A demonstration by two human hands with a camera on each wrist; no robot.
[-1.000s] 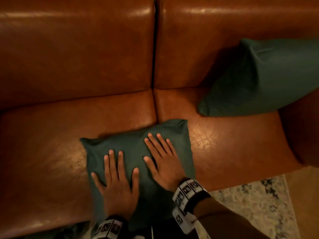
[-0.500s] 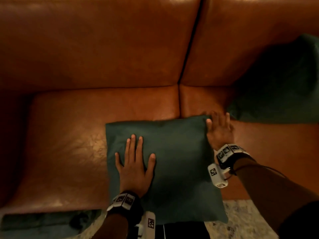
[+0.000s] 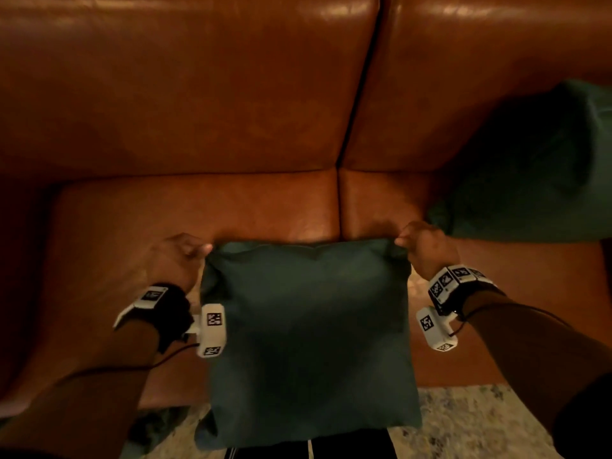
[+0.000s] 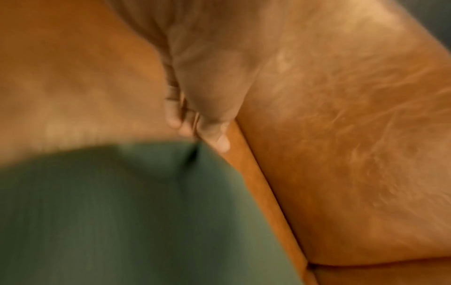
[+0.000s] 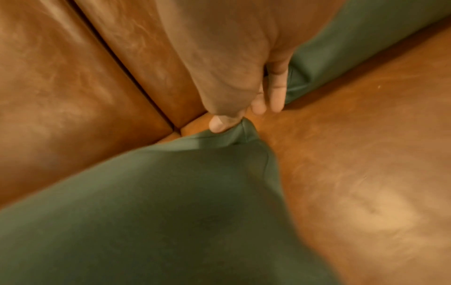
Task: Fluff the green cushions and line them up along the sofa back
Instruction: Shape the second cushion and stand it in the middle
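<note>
Two bare hands hold one green cushion by its two far corners. The left hand (image 3: 178,260) pinches the far-left corner, thumb and fingertips closed on a fold of fabric; the left wrist view, though blurred, shows the same pinch. The right hand (image 3: 427,248) pinches the far-right corner between thumb and forefinger, while its other fingers (image 5: 277,96) hang loose, gripping nothing.

The cushion (image 3: 308,342) hangs from these corners in front of the person, over the front part of the sofa seat (image 3: 198,210), its lower edge reaching down past the seat front, over the patterned rug (image 3: 463,415). It is not at the sofa back (image 3: 182,94).

A second green cushion (image 3: 536,167) leans against the sofa back at the right end, just beyond the right hand.

Both grips take only a small bite of cloth at the corners. A hard shake to fluff it could probably pull a corner free, leaving the cushion swinging from one hand or dropping onto the rug. A wide swing to the right might also knock the leaning cushion out of place.
</note>
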